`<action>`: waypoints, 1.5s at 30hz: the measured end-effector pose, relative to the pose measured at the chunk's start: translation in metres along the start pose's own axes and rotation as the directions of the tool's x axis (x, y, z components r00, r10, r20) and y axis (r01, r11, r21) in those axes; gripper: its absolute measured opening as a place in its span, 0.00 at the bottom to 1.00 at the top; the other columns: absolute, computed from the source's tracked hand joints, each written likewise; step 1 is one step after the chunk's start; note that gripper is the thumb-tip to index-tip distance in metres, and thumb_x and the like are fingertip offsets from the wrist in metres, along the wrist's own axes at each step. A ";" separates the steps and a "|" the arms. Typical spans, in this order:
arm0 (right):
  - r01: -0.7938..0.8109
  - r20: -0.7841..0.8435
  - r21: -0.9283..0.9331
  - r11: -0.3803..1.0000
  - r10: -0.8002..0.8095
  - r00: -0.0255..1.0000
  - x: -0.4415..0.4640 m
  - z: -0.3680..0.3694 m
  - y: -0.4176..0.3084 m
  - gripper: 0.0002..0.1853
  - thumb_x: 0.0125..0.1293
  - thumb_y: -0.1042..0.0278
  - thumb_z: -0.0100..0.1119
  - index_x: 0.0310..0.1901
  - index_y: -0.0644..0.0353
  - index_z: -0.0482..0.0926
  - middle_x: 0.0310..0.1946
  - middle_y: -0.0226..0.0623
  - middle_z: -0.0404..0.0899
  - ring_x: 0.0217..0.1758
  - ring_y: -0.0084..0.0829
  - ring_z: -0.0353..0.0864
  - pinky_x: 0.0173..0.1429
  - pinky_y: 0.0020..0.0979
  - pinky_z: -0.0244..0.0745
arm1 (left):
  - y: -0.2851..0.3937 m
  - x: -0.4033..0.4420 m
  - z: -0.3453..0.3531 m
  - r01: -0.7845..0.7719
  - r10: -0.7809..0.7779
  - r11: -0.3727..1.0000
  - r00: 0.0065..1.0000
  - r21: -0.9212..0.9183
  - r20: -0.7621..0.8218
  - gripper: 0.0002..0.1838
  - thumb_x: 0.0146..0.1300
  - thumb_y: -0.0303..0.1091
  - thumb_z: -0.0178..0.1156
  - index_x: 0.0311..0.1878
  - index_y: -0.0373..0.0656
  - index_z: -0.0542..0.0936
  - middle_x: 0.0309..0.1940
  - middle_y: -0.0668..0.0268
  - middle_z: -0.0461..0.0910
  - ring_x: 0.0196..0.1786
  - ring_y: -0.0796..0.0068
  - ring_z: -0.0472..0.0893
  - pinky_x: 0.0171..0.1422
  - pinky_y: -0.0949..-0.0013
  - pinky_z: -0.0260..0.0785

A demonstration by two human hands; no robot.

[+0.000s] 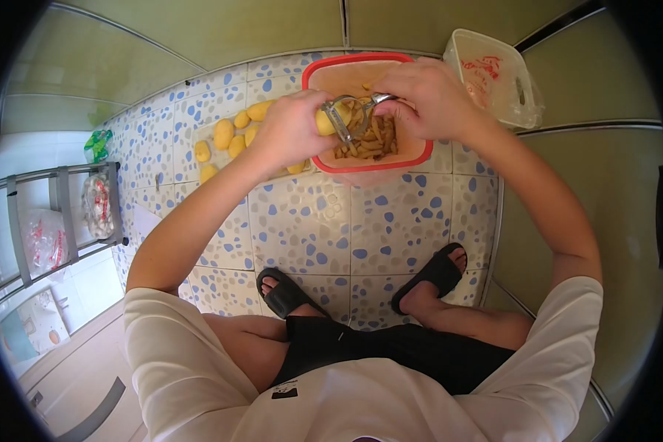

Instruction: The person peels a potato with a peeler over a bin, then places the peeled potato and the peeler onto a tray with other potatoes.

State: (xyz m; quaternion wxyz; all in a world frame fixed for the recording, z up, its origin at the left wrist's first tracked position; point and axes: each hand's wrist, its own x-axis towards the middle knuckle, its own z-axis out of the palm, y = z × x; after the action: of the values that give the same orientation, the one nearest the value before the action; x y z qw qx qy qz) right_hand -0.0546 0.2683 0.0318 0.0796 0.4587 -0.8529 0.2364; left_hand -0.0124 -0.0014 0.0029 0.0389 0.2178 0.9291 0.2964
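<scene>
The right hand (423, 99) grips a shiny peeler (337, 118) by its handle. The left hand (295, 125) is closed around a yellow potato (333, 119), and the peeler's blade is at the potato. Both hands are over a bin with a red rim (429, 140). Lots of brown peels (376, 140) lie inside the bin. Beside it, on the left hand's side, more yellow potatoes (223, 134) sit in a group down by the spotted floor (302, 221). Near the bin on the other side is a white basket (460, 55) with a clear plastic bag (486, 81) in it.
</scene>
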 end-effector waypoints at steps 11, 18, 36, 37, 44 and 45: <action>-0.044 0.008 0.088 0.995 0.044 0.999 -0.001 -0.010 0.016 0.12 0.67 0.55 0.71 0.45 0.52 0.87 0.36 0.34 0.87 0.39 0.42 0.86 0.44 0.43 0.79 | -0.010 -0.007 -0.006 0.009 -0.013 0.998 0.998 -0.070 -0.058 0.27 0.49 0.37 0.76 0.54 0.44 0.82 0.48 0.59 0.85 0.51 0.52 0.85 0.56 0.54 0.79; -0.174 0.168 0.068 0.982 0.160 0.973 0.007 -0.002 0.001 0.12 0.67 0.55 0.71 0.46 0.50 0.88 0.36 0.34 0.87 0.41 0.43 0.86 0.44 0.44 0.79 | -0.009 -0.003 0.000 -0.086 0.085 0.996 0.995 -0.009 -0.061 0.28 0.47 0.34 0.78 0.53 0.44 0.82 0.48 0.61 0.83 0.51 0.53 0.85 0.55 0.56 0.80; -0.210 0.216 0.081 0.974 0.188 0.958 0.002 -0.005 0.000 0.14 0.65 0.59 0.73 0.47 0.57 0.87 0.37 0.39 0.87 0.40 0.44 0.86 0.44 0.41 0.78 | -0.004 0.002 0.003 -0.141 0.147 0.985 0.987 0.095 -0.059 0.30 0.43 0.33 0.81 0.52 0.45 0.80 0.46 0.62 0.83 0.50 0.54 0.84 0.54 0.56 0.79; -0.217 0.210 0.080 0.973 0.196 0.958 0.002 -0.008 -0.004 0.14 0.65 0.59 0.73 0.47 0.57 0.87 0.37 0.39 0.87 0.40 0.44 0.86 0.44 0.41 0.78 | -0.006 0.003 0.004 -0.172 0.180 0.980 0.980 0.105 -0.081 0.29 0.43 0.32 0.81 0.52 0.45 0.80 0.45 0.62 0.83 0.50 0.54 0.84 0.54 0.56 0.79; -0.320 0.225 0.062 0.945 0.299 0.927 -0.016 -0.019 0.050 0.12 0.65 0.62 0.73 0.46 0.58 0.86 0.37 0.38 0.87 0.40 0.44 0.86 0.46 0.41 0.78 | -0.017 -0.001 -0.002 -0.172 0.191 0.975 0.973 0.139 -0.131 0.29 0.42 0.30 0.80 0.51 0.47 0.80 0.44 0.62 0.83 0.50 0.52 0.84 0.54 0.56 0.79; -0.263 0.212 0.096 0.960 0.238 0.948 -0.013 -0.017 0.044 0.12 0.66 0.60 0.72 0.46 0.55 0.87 0.37 0.37 0.87 0.39 0.44 0.86 0.45 0.42 0.78 | -0.017 -0.002 -0.002 -0.150 0.169 0.977 0.978 0.151 -0.124 0.29 0.42 0.30 0.80 0.51 0.47 0.80 0.44 0.62 0.83 0.50 0.52 0.84 0.54 0.56 0.79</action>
State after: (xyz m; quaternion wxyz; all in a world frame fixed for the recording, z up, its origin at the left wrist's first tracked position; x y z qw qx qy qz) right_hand -0.0849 0.3070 0.0272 -0.0651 0.3719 -0.8916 0.2499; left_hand -0.0179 -0.0163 -0.0052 -0.0639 0.2732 0.9276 0.2465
